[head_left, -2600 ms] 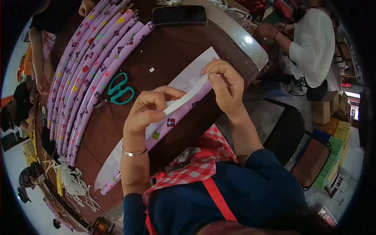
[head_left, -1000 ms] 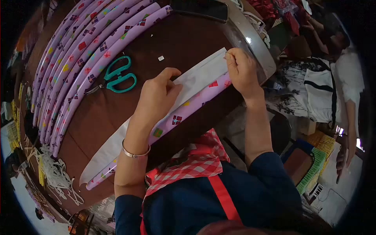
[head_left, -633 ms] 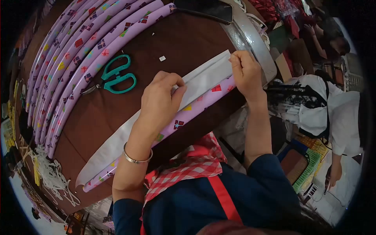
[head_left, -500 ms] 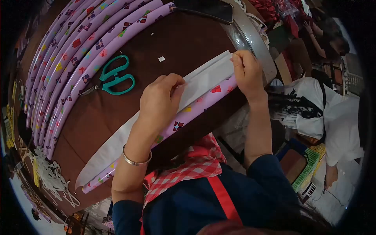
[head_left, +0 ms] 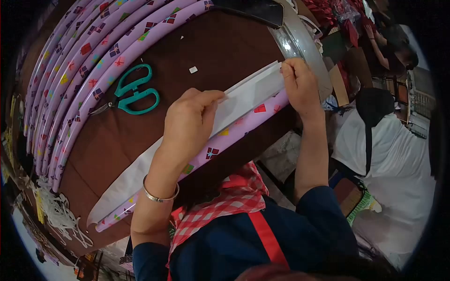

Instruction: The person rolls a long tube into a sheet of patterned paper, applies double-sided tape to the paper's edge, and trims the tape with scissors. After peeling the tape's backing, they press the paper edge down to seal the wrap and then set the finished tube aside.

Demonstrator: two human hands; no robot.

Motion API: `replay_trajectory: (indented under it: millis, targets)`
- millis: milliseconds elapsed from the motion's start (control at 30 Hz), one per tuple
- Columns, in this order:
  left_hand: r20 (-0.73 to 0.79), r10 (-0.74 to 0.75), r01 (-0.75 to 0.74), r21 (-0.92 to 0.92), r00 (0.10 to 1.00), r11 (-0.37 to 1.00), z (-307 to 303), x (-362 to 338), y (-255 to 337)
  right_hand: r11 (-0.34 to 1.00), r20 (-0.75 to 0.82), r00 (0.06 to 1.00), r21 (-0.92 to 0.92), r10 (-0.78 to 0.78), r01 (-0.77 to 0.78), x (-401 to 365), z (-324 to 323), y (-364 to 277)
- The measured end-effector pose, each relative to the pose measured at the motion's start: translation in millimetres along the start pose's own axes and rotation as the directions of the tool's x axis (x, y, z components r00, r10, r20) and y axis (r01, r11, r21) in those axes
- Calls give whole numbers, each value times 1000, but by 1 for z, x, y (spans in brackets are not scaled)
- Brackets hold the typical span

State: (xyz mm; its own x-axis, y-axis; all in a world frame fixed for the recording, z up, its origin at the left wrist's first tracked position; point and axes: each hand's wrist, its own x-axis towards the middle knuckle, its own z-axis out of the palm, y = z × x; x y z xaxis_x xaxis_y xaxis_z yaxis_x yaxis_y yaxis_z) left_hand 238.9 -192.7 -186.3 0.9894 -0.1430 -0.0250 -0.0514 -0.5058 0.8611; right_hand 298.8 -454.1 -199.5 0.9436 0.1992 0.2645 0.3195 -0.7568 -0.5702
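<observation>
A length of gift wrapping paper (head_left: 246,96) lies slantwise along the table's near edge, folded lengthwise. Its plain white inner face is turned up, while a purple gift-printed band shows on the near side. My left hand (head_left: 190,124), with a bracelet at the wrist, pinches the paper's far edge near its middle. At the right end, my right hand (head_left: 302,89) pinches the paper's corner between thumb and finger. Teal-handled scissors (head_left: 136,96) rest opened on the brown tablecloth (head_left: 183,51), beyond my left hand.
Several purple gift-printed rolls or folded strips (head_left: 101,61) curve along the far left. White cords (head_left: 61,213) are heaped at the left edge. A dark phone (head_left: 258,11) and a clear-topped silvery object (head_left: 297,51) sit at the upper right. A person in white (head_left: 393,154) is at right.
Both hands keep their pinch on the paper, with only a slight shift of my left fingers to the right. The person in white has moved, and a dark strapped shape now shows there.
</observation>
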Motion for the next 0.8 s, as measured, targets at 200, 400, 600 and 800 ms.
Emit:
replay_trajectory:
  millis: [200,400,600,800]
  targets:
    - [-26,-61,60,-20,998,998,2,1,7,1000,53,999,17,14,-15,4,-2,0]
    - [-56,-8,7,-15,998,1000,4,2,0,999,61,997,16,38,-39,3,-2,-3]
    - [-137,59,-54,41,989,998,6,1,3,999,73,997,21,22,-24,4,-2,-4]
    - [-173,278,-260,120,945,958,11,-6,9,999,75,997,9,36,-36,0,-3,-3]
